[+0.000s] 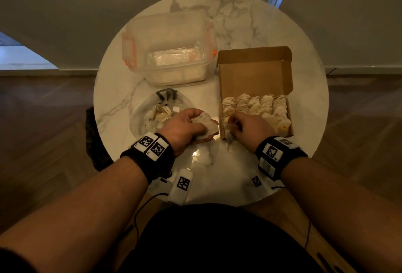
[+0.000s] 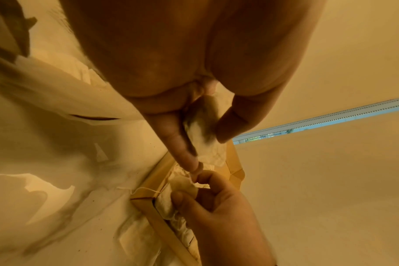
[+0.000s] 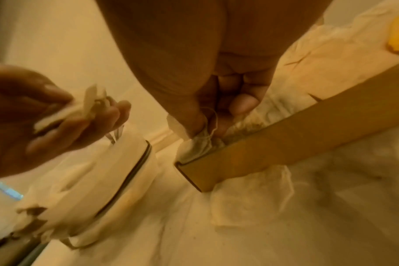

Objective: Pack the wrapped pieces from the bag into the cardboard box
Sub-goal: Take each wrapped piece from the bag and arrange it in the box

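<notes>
My right hand [image 1: 245,128] had thumb and fingers pinched on one wrapped piece [image 3: 202,142], pressing it down into the near-left corner of the cardboard box [image 1: 252,72]. My left hand [image 1: 185,127] was curled round a small bunch of spare pieces [image 1: 205,123], held above the table [image 1: 239,22] between the bag [image 1: 150,107] and the box, close to the box's left wall. The box lay open, lid flap up at the far side, and rows of packed pieces [image 1: 256,103] filled its near half; the far half showed bare cardboard. The bag sat just left of my left hand with more pieces [image 1: 161,113] inside. Step in hand, as I judged it: seating one piece in the corner slot while the left fed the supply. The next move would call for letting go without dragging the thread out, then taking one piece off the left-hand bunch. A clear plastic tub [image 1: 171,51] with orange clips stood behind the bag, well apart from both hands. Hard to tell: how many pieces the left held, how many stayed in the bag, and whether the pale shape on the table by the box's near corner was a loose piece or a reflection. The right wrist view was blurred.
</notes>
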`<state>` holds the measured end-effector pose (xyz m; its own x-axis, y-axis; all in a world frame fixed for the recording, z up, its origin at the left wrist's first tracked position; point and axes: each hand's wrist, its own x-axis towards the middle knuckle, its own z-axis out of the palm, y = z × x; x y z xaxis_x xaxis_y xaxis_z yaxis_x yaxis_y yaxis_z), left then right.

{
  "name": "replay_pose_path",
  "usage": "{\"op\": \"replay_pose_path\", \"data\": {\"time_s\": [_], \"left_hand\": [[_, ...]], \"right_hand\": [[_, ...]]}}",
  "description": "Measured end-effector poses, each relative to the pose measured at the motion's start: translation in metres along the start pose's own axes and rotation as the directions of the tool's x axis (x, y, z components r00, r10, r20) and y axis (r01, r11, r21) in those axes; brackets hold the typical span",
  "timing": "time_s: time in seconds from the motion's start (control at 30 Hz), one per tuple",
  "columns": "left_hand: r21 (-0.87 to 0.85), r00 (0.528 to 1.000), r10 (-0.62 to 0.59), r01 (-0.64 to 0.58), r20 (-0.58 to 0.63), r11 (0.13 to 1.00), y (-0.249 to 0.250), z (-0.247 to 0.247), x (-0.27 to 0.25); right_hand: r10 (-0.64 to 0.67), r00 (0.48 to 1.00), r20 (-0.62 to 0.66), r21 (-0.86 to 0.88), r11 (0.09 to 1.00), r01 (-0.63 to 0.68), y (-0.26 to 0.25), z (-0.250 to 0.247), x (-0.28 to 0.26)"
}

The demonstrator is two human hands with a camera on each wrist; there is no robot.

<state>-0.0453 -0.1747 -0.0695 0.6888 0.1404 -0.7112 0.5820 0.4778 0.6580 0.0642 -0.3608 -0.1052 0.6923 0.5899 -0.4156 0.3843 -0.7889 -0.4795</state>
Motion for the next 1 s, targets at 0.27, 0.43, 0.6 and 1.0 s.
{"op": "replay_pose_path", "data": {"time_s": [0.27,0.43,0.6,1.0], "left_hand": [[0.036,1.0,-0.006,0.006,-0.003,0.999,-0.004,0.0,0.004],[0.051,0.999,-0.048,0.047,0.007,0.998,-0.004,0.003,0.005],[0.133,0.999,-0.052,0.054,-0.014,0.99,-0.006,0.006,0.008],[0.257,0.996,-0.078,0.083,-0.031,0.963,-0.013,0.016,0.015]], "right_hand": [[-0.119,0.964,-0.237,0.016,0.992,0.127,0.011,0.008,-0.01],[-0.194,0.98,-0.052,-0.216,0.96,0.179,0.02,0.025,-0.019],[-0.215,0.975,-0.05,-0.249,0.948,0.196,0.02,0.028,-0.014],[-0.019,0.995,0.096,-0.208,0.977,0.039,0.05,0.037,-0.048]]}}
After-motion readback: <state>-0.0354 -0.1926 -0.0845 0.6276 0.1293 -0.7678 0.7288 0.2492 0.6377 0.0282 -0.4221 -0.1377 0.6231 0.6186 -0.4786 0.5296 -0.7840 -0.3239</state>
